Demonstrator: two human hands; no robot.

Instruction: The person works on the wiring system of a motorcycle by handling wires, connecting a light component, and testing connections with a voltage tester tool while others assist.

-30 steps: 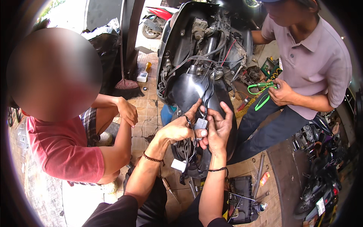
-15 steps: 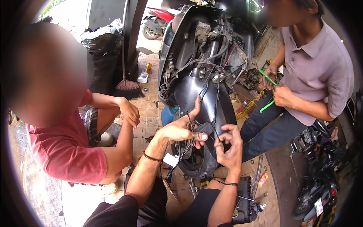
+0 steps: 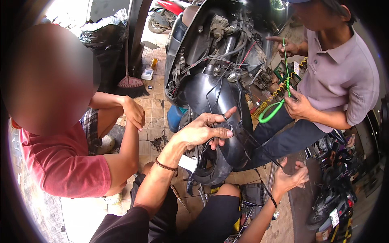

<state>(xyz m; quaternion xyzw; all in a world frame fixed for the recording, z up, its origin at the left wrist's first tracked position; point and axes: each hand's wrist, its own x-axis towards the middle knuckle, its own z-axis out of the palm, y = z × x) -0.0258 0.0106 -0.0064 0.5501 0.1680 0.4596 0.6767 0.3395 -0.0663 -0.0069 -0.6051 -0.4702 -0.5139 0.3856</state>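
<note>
The person's two hands were spread apart over one scooter (image 3: 192, 44), with black wires (image 3: 240, 107), at least two, running down across its one front fender (image 3: 204, 91) to the hands. The left hand (image 3: 198, 131) had wires caught in its half-curled fingers, thumb and forefinger extended with a small gap between their tips. The right hand (image 3: 289, 178) was lower and well apart, its thumb parted from its bent fingers; one wire stretched from near the left hand to its thumb, but whether it was gripped I could not tell. One white tag (image 3: 188, 163) hung just beside the left wrist.

Two other people were near: one in a red shirt (image 3: 67, 170), forearms crossed, and one in a mauve shirt (image 3: 338, 73), holding one green cord (image 3: 270, 115). On the floor were one screwdriver (image 3: 179, 198) and one toolbox (image 3: 253, 190), partly hidden. One broom (image 3: 130, 85) stood farther off.
</note>
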